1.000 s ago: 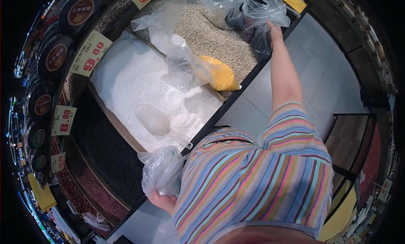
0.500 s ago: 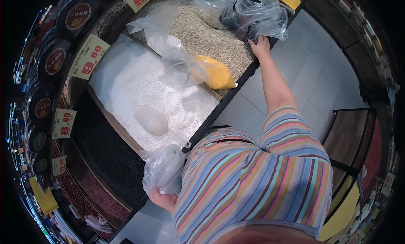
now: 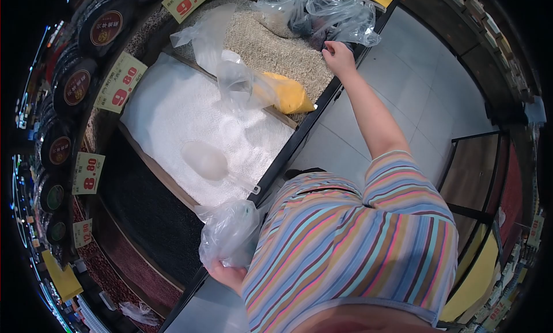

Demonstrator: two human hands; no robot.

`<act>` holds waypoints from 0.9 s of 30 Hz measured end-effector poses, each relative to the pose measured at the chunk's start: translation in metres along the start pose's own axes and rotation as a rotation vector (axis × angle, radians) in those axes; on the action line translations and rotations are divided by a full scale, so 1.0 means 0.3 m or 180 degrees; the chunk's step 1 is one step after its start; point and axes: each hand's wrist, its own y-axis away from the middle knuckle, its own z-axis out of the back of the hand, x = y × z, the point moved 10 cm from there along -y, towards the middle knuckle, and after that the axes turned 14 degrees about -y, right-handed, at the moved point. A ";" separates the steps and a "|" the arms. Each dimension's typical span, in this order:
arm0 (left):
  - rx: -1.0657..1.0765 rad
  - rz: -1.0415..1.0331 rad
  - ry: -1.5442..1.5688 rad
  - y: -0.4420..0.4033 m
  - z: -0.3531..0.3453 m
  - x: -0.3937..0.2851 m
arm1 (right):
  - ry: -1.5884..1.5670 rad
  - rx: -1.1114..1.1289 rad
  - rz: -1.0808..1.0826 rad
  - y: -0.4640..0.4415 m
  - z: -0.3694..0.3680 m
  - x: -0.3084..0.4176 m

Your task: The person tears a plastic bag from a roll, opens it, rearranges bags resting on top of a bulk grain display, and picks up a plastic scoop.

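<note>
Room above scoop [image 3: 204,160], held bag [image 3: 230,232] alongside

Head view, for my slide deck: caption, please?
Left hand holds a clear bag; right hand is by bags on beige grain.

Fisheye curvature, black corners, rim perhaps soft.

top price card [image 3: 188,2]: 9.80 | second card [image 3: 121,82]: 9.80 | third card [image 3: 88,173]: 8.80 | fourth card [image 3: 82,234]: 12.80
</note>
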 end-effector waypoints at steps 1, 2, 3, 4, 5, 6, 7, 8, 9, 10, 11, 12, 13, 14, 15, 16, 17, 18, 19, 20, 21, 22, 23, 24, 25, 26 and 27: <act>0.0079 -0.0045 0.0021 -0.003 -0.010 -0.018 | -0.0080 0.0103 -0.0079 -0.017 -0.039 0.010; 0.0149 -0.0083 0.0058 -0.004 -0.013 -0.031 | -0.0157 0.0217 -0.0139 -0.045 -0.081 0.023; 0.0207 -0.0113 0.0099 -0.002 -0.014 -0.038 | -0.0232 0.0345 -0.0194 -0.077 -0.126 0.032; 0.0168 -0.0206 0.0122 -0.002 -0.005 -0.047 | -0.0083 0.0340 -0.0223 -0.114 -0.159 0.030; 0.0108 -0.0149 0.0137 0.014 -0.005 -0.051 | 0.0055 0.0339 -0.0248 -0.155 -0.199 0.029; 0.0049 -0.0106 0.0156 0.032 -0.012 -0.074 | 0.0181 0.0327 -0.0267 -0.205 -0.235 0.028; 0.0002 -0.0080 0.0199 0.044 -0.032 -0.094 | 0.0083 0.0312 -0.0451 -0.262 -0.255 0.027; 0.0080 -0.0060 0.0256 0.061 -0.061 -0.105 | -0.0017 0.0295 -0.0637 -0.306 -0.271 0.020; 0.0163 -0.0041 0.0309 0.083 -0.089 -0.108 | -0.0118 0.0278 -0.0827 -0.358 -0.286 0.006; 0.0248 -0.0014 0.0354 0.098 -0.116 -0.095 | -0.0177 -0.0059 -0.0609 -0.417 -0.304 -0.027; 0.0190 0.0181 0.0475 0.094 -0.103 -0.049 | 0.0088 -0.0047 -0.0371 -0.479 -0.309 -0.004; 0.0128 0.0386 0.0584 0.085 -0.077 0.002 | 0.0356 -0.0028 -0.0143 -0.525 -0.318 0.012; 0.0057 0.0602 0.0678 0.103 -0.120 -0.005 | 0.0625 0.0005 0.0071 -0.545 -0.314 0.068; -0.0457 0.0630 0.0565 0.160 -0.117 -0.015 | 0.0378 0.0309 0.0055 -0.571 -0.315 0.092; -0.0485 0.0472 0.0344 0.184 -0.150 -0.049 | 0.0356 0.0374 -0.0040 -0.594 -0.329 0.068; -0.0517 0.0322 0.0114 0.210 -0.173 -0.076 | 0.0334 0.0450 -0.0140 -0.624 -0.352 0.037; -0.0547 0.0176 -0.0117 0.233 -0.198 -0.099 | 0.0314 0.0528 -0.0238 -0.663 -0.379 0.000; -0.0643 0.0139 -0.0292 0.254 -0.216 -0.111 | 0.0296 0.0605 -0.0347 -0.698 -0.408 -0.042; -0.0734 0.0096 -0.0469 0.270 -0.232 -0.123 | 0.0275 0.0675 -0.0457 -0.730 -0.436 -0.084; -0.0818 0.0042 -0.0634 0.281 -0.244 -0.132 | 0.0249 0.0730 -0.0556 -0.766 -0.463 -0.117; -0.0773 -0.0496 -0.1134 0.287 -0.259 -0.164 | -0.0028 0.0586 -0.0382 -0.814 -0.495 -0.155; -0.0709 -0.1035 -0.1634 0.298 -0.268 -0.171 | -0.0304 0.0431 -0.0212 -0.847 -0.525 -0.192; -0.0627 -0.1574 -0.2128 0.327 -0.318 -0.217 | -0.0576 0.0267 -0.0041 -0.853 -0.514 -0.169; -0.0620 -0.1165 -0.1579 0.319 -0.304 -0.184 | -0.0702 0.0234 -0.0356 -0.859 -0.516 -0.194; -0.0610 -0.0756 -0.1027 0.320 -0.338 -0.190 | -0.1365 0.0135 -0.0552 -0.867 -0.523 -0.205; -0.0599 -0.0351 -0.0473 0.320 -0.371 -0.182 | -0.2027 0.0028 -0.0752 -0.881 -0.540 -0.225; -0.0680 -0.0150 -0.0325 0.323 -0.382 -0.181 | -0.2685 -0.0087 -0.0959 -0.889 -0.557 -0.243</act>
